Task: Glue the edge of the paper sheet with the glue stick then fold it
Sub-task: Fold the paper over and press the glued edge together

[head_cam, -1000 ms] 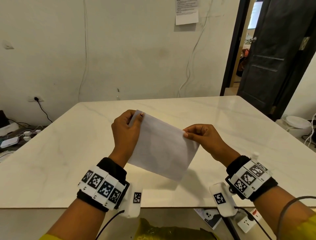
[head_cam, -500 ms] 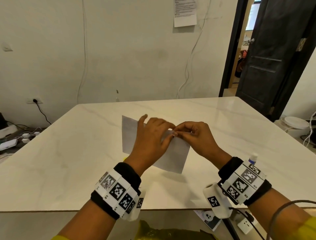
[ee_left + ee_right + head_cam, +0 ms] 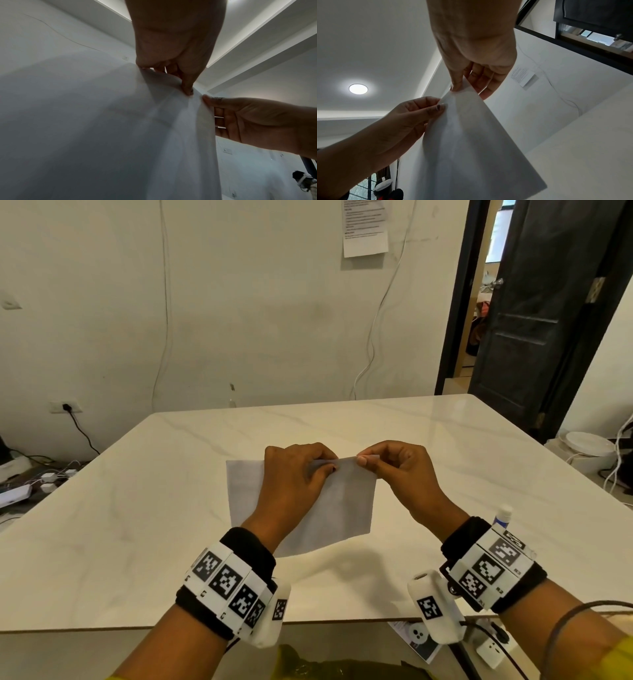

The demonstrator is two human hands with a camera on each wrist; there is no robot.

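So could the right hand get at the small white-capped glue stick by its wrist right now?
Probably not yet: the right hand pinches the white paper sheet; the glue stick stands unobstructed beside that wrist.

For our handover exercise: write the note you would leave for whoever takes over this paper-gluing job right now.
Left hand: pinches the paper sheet's top edge near the middle.
Right hand: pinches the top right corner.
The sheet is held up above the table; the glue stick stands behind the right wrist.
Done: cannot tell whether glue is on the edge.
Left: check that, then fold and press.
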